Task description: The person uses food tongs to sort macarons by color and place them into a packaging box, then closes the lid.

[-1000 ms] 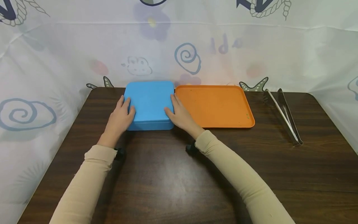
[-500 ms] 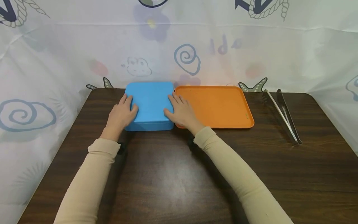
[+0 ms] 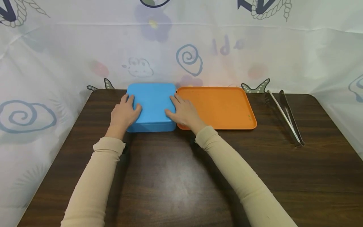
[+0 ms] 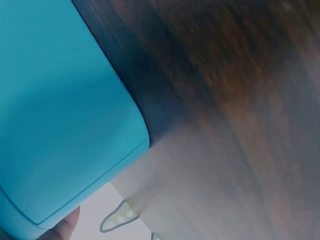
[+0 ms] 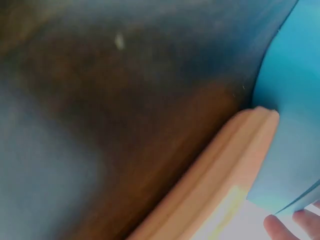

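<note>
A closed blue box (image 3: 153,102) with a lid lies flat on the dark table. Along its left edge rests my left hand (image 3: 121,116), thumb over the lid's top. My right hand (image 3: 185,114) touches the opposite edge, its thumb also on the lid. Both hands have their fingers extended. The left wrist view shows the box's side (image 4: 65,110), with fingertips (image 4: 69,224) partly hidden behind it. From the right wrist, the box (image 5: 292,125) appears beside the orange tray (image 5: 215,170), with two fingertips (image 5: 280,231) at the lid seam.
An orange tray (image 3: 224,107) adjoins the box's right side, partly under my right hand, with small specks on it. Metal tongs (image 3: 286,118) lie farther right on the table (image 3: 175,176). A printed white cloth (image 3: 113,41) hangs behind the back edge.
My left hand has shifted slightly rightward, its thumb farther over the lid. The right hand has moved slightly left. The box stays almost in place.
</note>
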{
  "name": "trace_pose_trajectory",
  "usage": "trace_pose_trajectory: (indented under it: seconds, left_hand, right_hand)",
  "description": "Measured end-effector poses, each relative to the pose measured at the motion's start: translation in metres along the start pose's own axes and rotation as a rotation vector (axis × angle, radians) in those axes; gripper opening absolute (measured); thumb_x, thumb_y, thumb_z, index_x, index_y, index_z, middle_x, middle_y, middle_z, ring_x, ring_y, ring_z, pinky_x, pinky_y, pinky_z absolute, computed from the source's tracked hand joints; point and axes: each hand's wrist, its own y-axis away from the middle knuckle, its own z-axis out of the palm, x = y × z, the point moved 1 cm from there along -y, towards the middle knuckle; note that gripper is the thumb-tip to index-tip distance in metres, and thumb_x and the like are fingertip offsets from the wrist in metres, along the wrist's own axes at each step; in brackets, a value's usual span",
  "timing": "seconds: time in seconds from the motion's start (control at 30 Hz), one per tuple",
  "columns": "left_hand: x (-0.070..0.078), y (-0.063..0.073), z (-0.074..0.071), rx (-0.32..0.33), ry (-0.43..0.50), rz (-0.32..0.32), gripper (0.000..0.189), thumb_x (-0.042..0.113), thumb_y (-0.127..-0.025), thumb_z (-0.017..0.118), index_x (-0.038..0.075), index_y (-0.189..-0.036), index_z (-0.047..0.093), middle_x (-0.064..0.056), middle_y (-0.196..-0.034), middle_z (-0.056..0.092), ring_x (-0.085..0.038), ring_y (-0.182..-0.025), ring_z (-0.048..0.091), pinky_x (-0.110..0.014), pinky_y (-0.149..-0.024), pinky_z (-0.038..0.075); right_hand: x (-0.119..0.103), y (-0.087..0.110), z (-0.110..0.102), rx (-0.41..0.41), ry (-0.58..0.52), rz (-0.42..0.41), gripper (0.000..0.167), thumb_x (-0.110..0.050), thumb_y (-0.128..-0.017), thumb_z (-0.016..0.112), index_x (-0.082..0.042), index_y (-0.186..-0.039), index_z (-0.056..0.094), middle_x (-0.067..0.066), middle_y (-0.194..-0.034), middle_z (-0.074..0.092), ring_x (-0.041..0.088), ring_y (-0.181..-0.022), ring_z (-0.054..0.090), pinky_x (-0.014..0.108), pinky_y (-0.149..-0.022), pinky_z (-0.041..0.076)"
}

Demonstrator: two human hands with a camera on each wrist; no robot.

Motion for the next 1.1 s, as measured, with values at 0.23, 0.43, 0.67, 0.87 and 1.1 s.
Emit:
trace_pose_trajectory:
  seconds: [0.23,0.43,0.67,0.87,1.1]
  left_hand:
    - [0.001,0.000,0.002,-0.001,-0.011,-0.013,0.065,0.039,-0.097,0.023,0.007,-0.153,0.018,-0.022,-0.158,0.014,-0.055,-0.129,0.035,-0.065,-0.103,0.034]
    - [0.002,0.000,0.003,0.001,-0.024,-0.020,0.065,0.040,-0.097,0.022,0.008,-0.154,0.018,-0.022,-0.158,0.014,-0.055,-0.128,0.036,-0.064,-0.102,0.034]
    - [-0.001,0.001,0.004,0.014,0.017,-0.044,0.066,0.042,-0.096,0.024,0.011,-0.154,0.020,-0.019,-0.159,0.015,-0.055,-0.129,0.036,-0.065,-0.100,0.035]
    - [-0.002,0.002,0.005,0.025,0.034,-0.047,0.065,0.043,-0.097,0.024,0.011,-0.154,0.020,-0.018,-0.160,0.014,-0.055,-0.129,0.034,-0.065,-0.100,0.035]
    - [0.000,0.003,0.005,0.025,0.021,-0.041,0.065,0.043,-0.098,0.023,0.011,-0.154,0.018,-0.019,-0.160,0.014,-0.055,-0.131,0.033,-0.065,-0.101,0.034]
  right_hand:
    - [0.004,0.000,0.008,-0.023,-0.028,0.007,0.070,-0.051,-0.098,0.032,-0.018,-0.156,0.010,0.003,-0.164,0.003,0.029,-0.147,0.024,0.043,-0.120,0.021]
    - [0.006,0.000,0.012,-0.033,-0.052,-0.011,0.070,-0.051,-0.099,0.029,-0.017,-0.156,0.004,0.001,-0.164,-0.004,0.027,-0.149,0.020,0.044,-0.120,0.020]
    - [0.005,0.001,0.011,-0.041,-0.074,-0.009,0.070,-0.050,-0.099,0.030,-0.018,-0.156,0.004,0.000,-0.164,-0.004,0.026,-0.150,0.018,0.044,-0.120,0.019]
    - [0.004,0.002,0.011,-0.046,-0.093,-0.011,0.070,-0.050,-0.099,0.030,-0.018,-0.156,0.004,0.001,-0.164,-0.004,0.024,-0.150,0.016,0.047,-0.119,0.021]
    - [0.004,0.002,0.012,-0.046,-0.125,-0.006,0.070,-0.050,-0.100,0.030,-0.018,-0.156,0.002,0.000,-0.163,-0.006,0.024,-0.150,0.015,0.048,-0.119,0.021]
